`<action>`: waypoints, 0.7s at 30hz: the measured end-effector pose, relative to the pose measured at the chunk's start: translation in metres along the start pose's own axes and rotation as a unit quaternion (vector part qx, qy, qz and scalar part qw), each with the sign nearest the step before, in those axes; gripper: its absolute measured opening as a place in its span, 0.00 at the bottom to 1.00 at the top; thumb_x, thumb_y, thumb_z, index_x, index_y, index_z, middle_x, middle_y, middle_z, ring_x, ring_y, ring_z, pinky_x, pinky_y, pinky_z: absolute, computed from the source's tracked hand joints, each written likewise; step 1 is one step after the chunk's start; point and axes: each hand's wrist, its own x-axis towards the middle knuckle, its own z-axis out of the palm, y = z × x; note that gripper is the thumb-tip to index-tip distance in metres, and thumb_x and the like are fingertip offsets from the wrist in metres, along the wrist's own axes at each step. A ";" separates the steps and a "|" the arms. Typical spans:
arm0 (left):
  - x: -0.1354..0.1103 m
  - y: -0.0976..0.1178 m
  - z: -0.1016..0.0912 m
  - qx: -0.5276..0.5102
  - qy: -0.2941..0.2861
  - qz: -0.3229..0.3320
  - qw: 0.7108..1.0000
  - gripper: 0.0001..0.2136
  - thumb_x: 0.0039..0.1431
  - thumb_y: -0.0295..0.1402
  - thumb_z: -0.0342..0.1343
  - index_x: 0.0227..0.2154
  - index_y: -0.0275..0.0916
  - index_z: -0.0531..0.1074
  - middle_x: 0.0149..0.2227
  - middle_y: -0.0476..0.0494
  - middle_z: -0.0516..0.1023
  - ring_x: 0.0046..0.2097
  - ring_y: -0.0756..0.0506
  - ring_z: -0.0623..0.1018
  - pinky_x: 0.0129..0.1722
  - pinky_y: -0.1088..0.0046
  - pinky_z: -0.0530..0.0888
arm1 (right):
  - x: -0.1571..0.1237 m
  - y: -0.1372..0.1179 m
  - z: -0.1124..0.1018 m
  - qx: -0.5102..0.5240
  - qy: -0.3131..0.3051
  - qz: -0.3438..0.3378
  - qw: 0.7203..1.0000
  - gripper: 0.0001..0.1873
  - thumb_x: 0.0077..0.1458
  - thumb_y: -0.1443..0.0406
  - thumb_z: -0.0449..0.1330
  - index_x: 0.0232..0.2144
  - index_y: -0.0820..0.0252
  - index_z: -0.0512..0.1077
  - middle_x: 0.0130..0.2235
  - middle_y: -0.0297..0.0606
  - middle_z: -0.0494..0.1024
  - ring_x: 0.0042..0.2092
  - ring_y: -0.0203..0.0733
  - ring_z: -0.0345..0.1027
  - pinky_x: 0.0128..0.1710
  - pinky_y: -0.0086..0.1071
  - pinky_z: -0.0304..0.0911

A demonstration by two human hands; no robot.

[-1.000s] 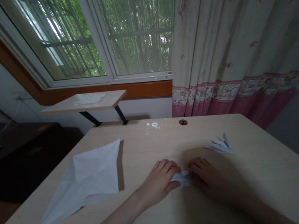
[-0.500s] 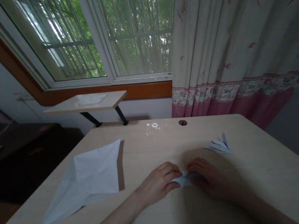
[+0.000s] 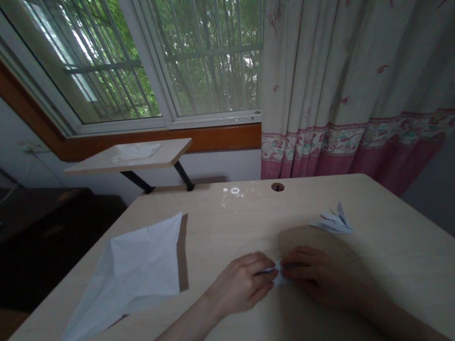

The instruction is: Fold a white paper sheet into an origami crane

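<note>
Between my two hands, low on the desk, lies a small piece of folded white paper, mostly covered by fingers. My left hand closes on its left end, thumb below and fingers on top. From the right, my right hand grips the other end with bent fingers. Only a narrow strip of the paper shows between the fingertips, so its folded shape cannot be made out. A small folded paper figure with a pointed tip stands beyond my right hand, untouched.
A large creased sheet of white paper lies left on the desk. At the back left, a small raised shelf on black legs bears a crumpled white paper or tissue. A round cable hole is near the back edge.
My fingertips have come closer together over the folded paper, and less of it shows. The left fingers have lowered slightly onto it. The other papers stay where they were.
</note>
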 end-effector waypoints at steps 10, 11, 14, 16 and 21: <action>0.000 -0.002 0.003 0.006 0.030 0.021 0.999 0.12 0.70 0.32 0.51 0.50 0.36 0.75 0.48 0.40 0.81 0.51 0.42 0.78 0.55 0.64 0.75 | 0.000 -0.002 0.003 0.012 0.011 0.008 1.000 0.11 0.61 0.71 0.56 0.42 0.56 0.77 0.45 0.40 0.79 0.47 0.44 0.70 0.51 0.41 0.65; 0.001 -0.002 0.003 0.002 0.031 0.018 0.999 0.12 0.70 0.32 0.52 0.50 0.36 0.75 0.48 0.40 0.81 0.51 0.42 0.78 0.55 0.63 0.75 | -0.001 -0.001 0.004 0.013 0.013 0.005 1.000 0.11 0.61 0.71 0.56 0.42 0.56 0.77 0.45 0.40 0.78 0.47 0.44 0.70 0.51 0.41 0.65; 0.002 -0.001 0.003 -0.027 0.027 -0.012 0.999 0.11 0.68 0.32 0.55 0.50 0.37 0.76 0.48 0.41 0.80 0.51 0.42 0.78 0.54 0.64 0.75 | -0.001 0.000 0.005 0.013 0.014 0.002 1.000 0.12 0.63 0.71 0.55 0.42 0.57 0.76 0.46 0.40 0.78 0.48 0.42 0.69 0.51 0.39 0.64; 0.002 -0.001 0.002 -0.059 0.025 -0.037 0.997 0.10 0.68 0.31 0.56 0.49 0.39 0.76 0.48 0.43 0.80 0.51 0.44 0.77 0.54 0.65 0.74 | -0.001 0.000 0.005 0.015 0.013 0.005 1.000 0.12 0.63 0.72 0.54 0.43 0.56 0.76 0.46 0.39 0.78 0.48 0.42 0.69 0.52 0.38 0.64; 0.004 0.000 -0.001 -0.091 0.024 -0.055 0.994 0.09 0.69 0.29 0.55 0.49 0.40 0.76 0.48 0.43 0.79 0.51 0.45 0.76 0.54 0.66 0.74 | -0.002 0.001 0.005 0.021 0.004 0.005 1.000 0.13 0.64 0.72 0.53 0.45 0.57 0.76 0.47 0.39 0.79 0.49 0.42 0.69 0.53 0.39 0.64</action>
